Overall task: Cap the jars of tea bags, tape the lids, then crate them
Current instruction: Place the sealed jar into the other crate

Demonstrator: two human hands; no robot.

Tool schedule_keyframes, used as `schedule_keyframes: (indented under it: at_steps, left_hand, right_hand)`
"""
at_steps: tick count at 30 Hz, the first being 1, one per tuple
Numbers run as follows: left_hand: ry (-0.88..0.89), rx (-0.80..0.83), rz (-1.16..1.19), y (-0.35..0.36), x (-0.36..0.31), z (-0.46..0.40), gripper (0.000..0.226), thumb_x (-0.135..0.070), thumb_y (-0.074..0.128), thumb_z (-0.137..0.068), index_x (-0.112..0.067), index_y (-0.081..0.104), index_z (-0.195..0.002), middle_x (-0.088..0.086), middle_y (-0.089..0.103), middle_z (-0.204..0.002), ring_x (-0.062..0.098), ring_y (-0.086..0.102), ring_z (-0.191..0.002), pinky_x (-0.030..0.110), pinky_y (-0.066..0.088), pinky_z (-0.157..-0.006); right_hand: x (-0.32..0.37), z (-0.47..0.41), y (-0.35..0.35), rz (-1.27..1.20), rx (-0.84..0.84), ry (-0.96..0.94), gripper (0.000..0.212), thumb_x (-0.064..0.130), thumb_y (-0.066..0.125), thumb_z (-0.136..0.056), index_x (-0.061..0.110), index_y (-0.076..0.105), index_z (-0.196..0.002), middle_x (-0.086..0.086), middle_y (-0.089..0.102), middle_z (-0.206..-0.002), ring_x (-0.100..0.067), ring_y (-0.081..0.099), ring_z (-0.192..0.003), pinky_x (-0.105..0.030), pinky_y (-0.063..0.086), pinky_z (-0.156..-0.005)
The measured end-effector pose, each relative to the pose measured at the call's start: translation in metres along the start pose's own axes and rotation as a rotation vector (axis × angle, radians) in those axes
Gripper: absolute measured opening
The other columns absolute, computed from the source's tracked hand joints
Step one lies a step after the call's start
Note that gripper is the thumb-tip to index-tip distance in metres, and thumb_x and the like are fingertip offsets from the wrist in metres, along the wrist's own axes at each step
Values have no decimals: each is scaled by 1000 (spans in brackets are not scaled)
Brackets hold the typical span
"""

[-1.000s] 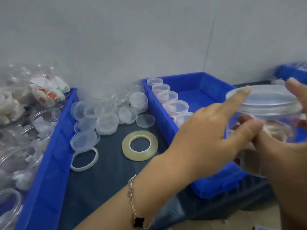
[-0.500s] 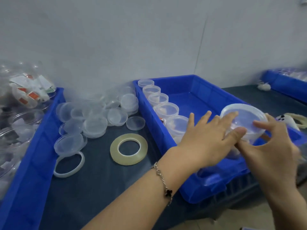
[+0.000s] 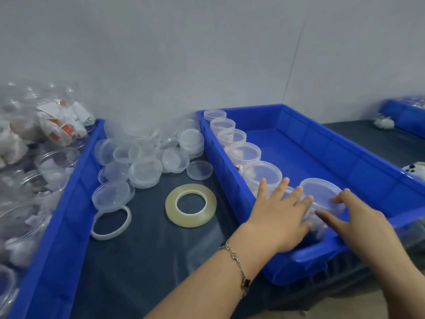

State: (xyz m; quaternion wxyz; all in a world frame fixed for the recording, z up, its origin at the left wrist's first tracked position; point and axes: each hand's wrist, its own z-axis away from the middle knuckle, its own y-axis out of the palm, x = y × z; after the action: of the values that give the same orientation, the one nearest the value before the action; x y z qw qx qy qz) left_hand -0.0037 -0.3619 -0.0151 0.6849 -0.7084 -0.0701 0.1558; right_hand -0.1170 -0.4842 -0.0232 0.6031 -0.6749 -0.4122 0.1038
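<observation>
Reaching into the near end of a blue crate [image 3: 299, 116] at lower right of the frame, both hands meet around a clear capped jar [image 3: 322, 194]. The jar stands upright on the crate floor, its long axis vertical and its round lid facing up, just right of a row of capped jars [image 3: 243, 153] lined along the crate's left wall. The left hand [image 3: 279, 215] lies with fingers straight and spread against the jar's left side. The right hand [image 3: 358, 217] touches the lid rim with loosely extended fingers; whether it truly grips is unclear. Most of the crate floor beyond the jar, toward upper right, lies open. Left of the crate, on the dark table [image 3: 149, 261], sit a tape roll [image 3: 190, 208], a white ring [image 3: 111, 223] and a heap of loose lids [image 3: 142, 162]. A second blue crate [image 3: 57, 238] of uncapped jars fills the left edge.
</observation>
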Motion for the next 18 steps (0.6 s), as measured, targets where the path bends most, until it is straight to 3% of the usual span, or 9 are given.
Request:
schedule_keyframes:
  at_steps: [2, 3, 6, 10, 14, 16, 18]
  left_hand:
    - [-1, 0, 29, 0, 2, 4, 58, -42, 29, -102, -25, 9, -153, 1, 0, -161, 23, -12, -146, 54, -11, -113]
    - [-3, 3, 50, 1, 3, 6, 58, -42, 31, -101, -25, 9, -153, 1, -1, -161, 23, -10, -146, 53, -9, -114]
    - [14, 1, 65, 1, 6, 13, 57, -34, 35, -102, -24, 11, -152, 1, 0, -161, 23, -8, -146, 49, -5, -116]
    - [107, 21, 85, -7, 7, 17, 55, -23, 39, -101, -23, 17, -151, -1, 8, -160, 22, -2, -146, 49, -1, -117]
    - [204, 53, 100, -10, 8, 22, 56, -19, 42, -100, -25, 19, -151, -2, 11, -160, 19, 2, -146, 47, 0, -117]
    - [222, 44, 89, -6, 6, 23, 56, -19, 41, -100, -26, 18, -151, -1, 11, -160, 20, 3, -146, 48, 0, -117]
    - [219, 39, 82, -3, 5, 22, 56, -20, 39, -101, -26, 16, -151, -1, 9, -160, 19, 1, -146, 48, -1, -117]
  right_hand:
    - [-3, 1, 1, 90, 2, -8, 34, 40, 68, -81, 20, 59, -107, -7, 58, -117, -36, 55, -105, -40, 40, -72]
    - [-3, 2, 0, 79, 0, 3, 33, 38, 68, -82, 21, 60, -110, -7, 58, -126, -37, 55, -108, -40, 40, -72]
    - [-2, 2, 1, -10, -43, 23, 25, 26, 73, -80, 20, 59, -99, -8, 69, -106, -37, 59, -88, -36, 35, -63]
    - [4, -7, -1, -65, -11, 27, 25, 30, 77, -76, 19, 63, -94, -9, 72, -89, -32, 63, -84, -36, 43, -63]
    - [4, 3, -7, 35, -204, -39, 17, 29, 74, -78, 13, 68, -80, -10, 69, -70, -32, 60, -63, -34, 42, -54]
    - [1, 7, -9, 4, -211, -43, 15, 31, 70, -80, 18, 66, -74, -7, 69, -72, -32, 60, -64, -39, 49, -58]
    - [0, 1, -10, -24, -183, 4, 16, 42, 65, -82, 26, 64, -78, -4, 69, -85, -32, 60, -80, -43, 50, -68]
